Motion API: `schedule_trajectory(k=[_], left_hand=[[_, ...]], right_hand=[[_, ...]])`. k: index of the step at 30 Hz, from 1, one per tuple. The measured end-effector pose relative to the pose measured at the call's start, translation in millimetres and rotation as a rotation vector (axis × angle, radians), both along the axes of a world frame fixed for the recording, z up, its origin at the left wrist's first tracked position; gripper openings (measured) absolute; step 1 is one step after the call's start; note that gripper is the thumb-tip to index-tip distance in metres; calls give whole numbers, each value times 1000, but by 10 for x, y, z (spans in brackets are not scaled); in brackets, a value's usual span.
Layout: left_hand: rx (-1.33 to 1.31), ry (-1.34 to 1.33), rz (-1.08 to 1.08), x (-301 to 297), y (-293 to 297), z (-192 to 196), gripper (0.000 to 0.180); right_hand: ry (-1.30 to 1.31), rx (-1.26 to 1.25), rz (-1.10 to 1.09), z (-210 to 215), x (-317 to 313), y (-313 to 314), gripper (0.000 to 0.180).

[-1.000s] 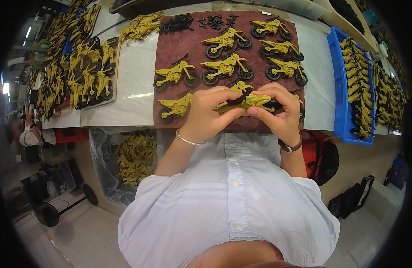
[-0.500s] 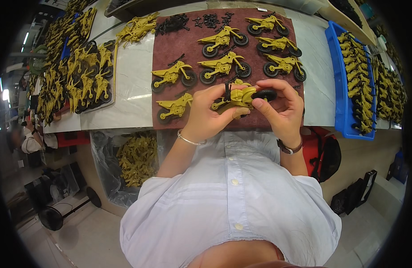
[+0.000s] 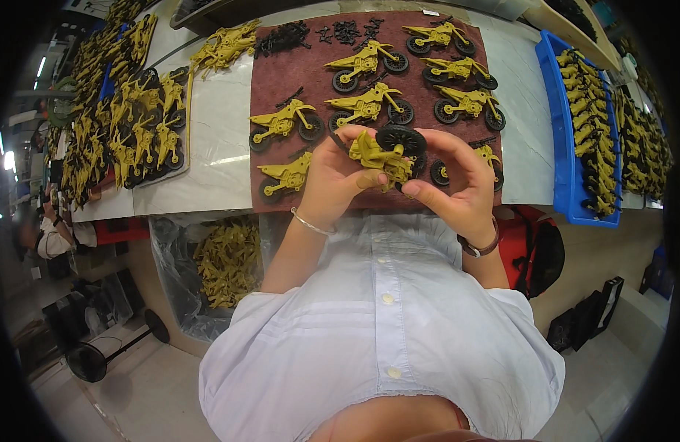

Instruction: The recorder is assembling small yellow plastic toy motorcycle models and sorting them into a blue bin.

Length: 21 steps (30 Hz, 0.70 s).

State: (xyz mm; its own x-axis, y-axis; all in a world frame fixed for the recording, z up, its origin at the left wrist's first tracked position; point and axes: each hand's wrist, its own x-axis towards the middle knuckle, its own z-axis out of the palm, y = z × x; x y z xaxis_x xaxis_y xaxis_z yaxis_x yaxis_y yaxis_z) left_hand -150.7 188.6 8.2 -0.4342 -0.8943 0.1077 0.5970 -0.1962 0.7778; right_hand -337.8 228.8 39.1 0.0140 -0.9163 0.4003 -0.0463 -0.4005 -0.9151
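— Left hand [image 3: 333, 180]?
— Closed in a grip on the yellow toy motorcycle [image 3: 377, 156], fingers wrapped round its front end, thin bracelet on the wrist.
— Right hand [image 3: 454, 184]?
— Also closed in a grip on the same motorcycle, thumb and fingertips [image 3: 411, 188] pinching its rear end, just under the black wheel [image 3: 400, 138]. Dark band at the wrist.
— Whereabouts, that motorcycle?
— Lifted clear above the near edge of the brown mat [image 3: 281, 81], tilted, wheel uppermost, between both hands and just ahead of the white shirt [image 3: 384, 324].
— On the mat itself?
— Finished yellow motorcycles [image 3: 369, 107] lying on their sides across it in rows; one without wheels [image 3: 285, 177] at the near left corner; small black parts [image 3: 281, 37] heaped at the far edge.
— Left of the mat?
— Bare pale table [image 3: 215, 155], then dark trays [image 3: 141, 136] crowded with yellow bodies.
— Right of the mat?
— Blue tray [image 3: 554, 140] lined with more yellow pieces.
— Below the mat?
— Clear bag [image 3: 226, 258] full of yellow parts, hanging under the table edge.
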Motion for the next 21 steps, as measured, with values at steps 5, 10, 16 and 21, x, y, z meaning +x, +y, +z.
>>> schedule_trajectory(k=[5, 10, 16, 21], left_hand=[[-47, 40, -29, 1, 6, -1, 49], [-234, -77, 73, 13, 33, 25, 48], [-328, -199, 111, 38, 54, 123, 46], [-438, -76, 33, 30, 26, 246, 45]], right_hand=[[180, -124, -89, 60, 89, 14, 41], [137, -53, -101, 76, 149, 50, 31], [32, -34, -83, 43, 137, 24, 29], [-196, -56, 37, 189, 109, 25, 44]])
